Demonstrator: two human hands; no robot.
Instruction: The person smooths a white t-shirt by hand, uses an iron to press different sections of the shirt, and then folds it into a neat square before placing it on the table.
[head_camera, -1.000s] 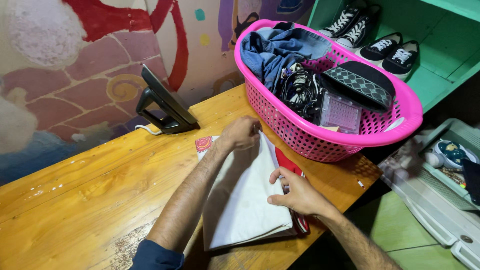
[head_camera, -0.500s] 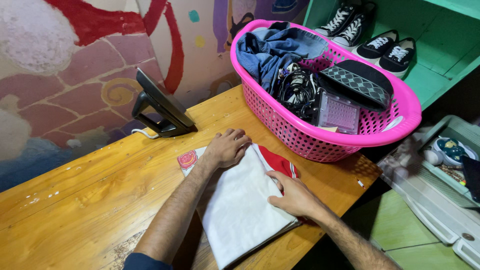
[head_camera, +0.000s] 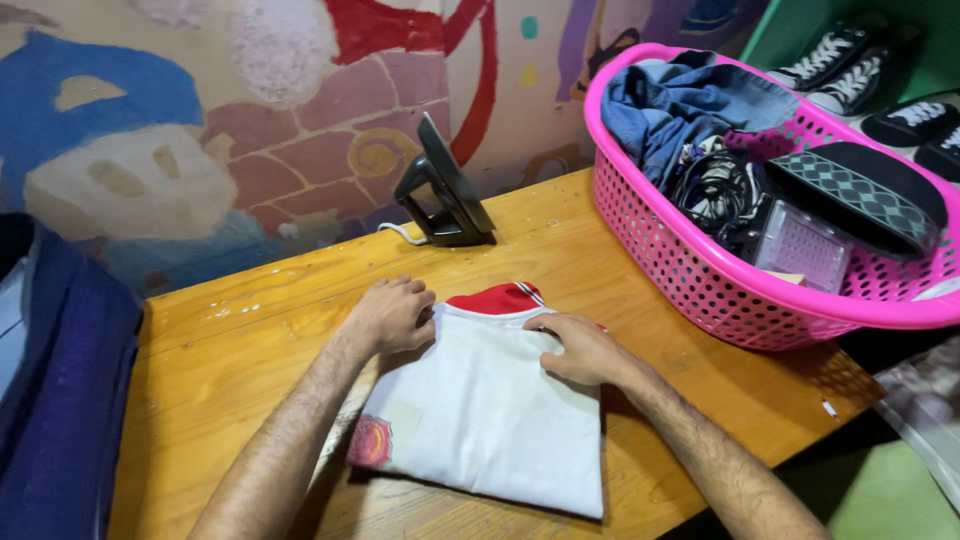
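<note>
A white folded shirt (head_camera: 480, 410) with red trim lies flat on the wooden table (head_camera: 220, 340). It is folded into a neat block, so it lies in layers, and a small round red picture shows at its lower left corner. The red collar part peeks out at the top edge.

Both hands press down on the top end of the shirt. The left hand (head_camera: 393, 315) lies flat on the upper left corner, fingers curled a little, not gripping anything. The right hand (head_camera: 580, 348) lies on the upper right edge, with its fingers bent over the fold. I think the hands rest there to keep the layers flat so the fold does not spring open. The hands are apart, with the red collar between them.

Seen from the hands, most of the shirt spreads toward 6 o'clock, down between the two arms and close to the person.

A black iron (head_camera: 445, 190) stands up on its end at 12 o'clock, near the painted wall (head_camera: 250, 130). Standing that way, its flat side does not touch the wood.

A pink basket (head_camera: 700, 270) sits at 2 o'clock, at the table's far right end. It holds blue jeans (head_camera: 680, 105), dark cords and other things. It is well apart from the shirt.

Something dark blue (head_camera: 60, 400) hangs at 9 o'clock, off the table's left side.
</note>
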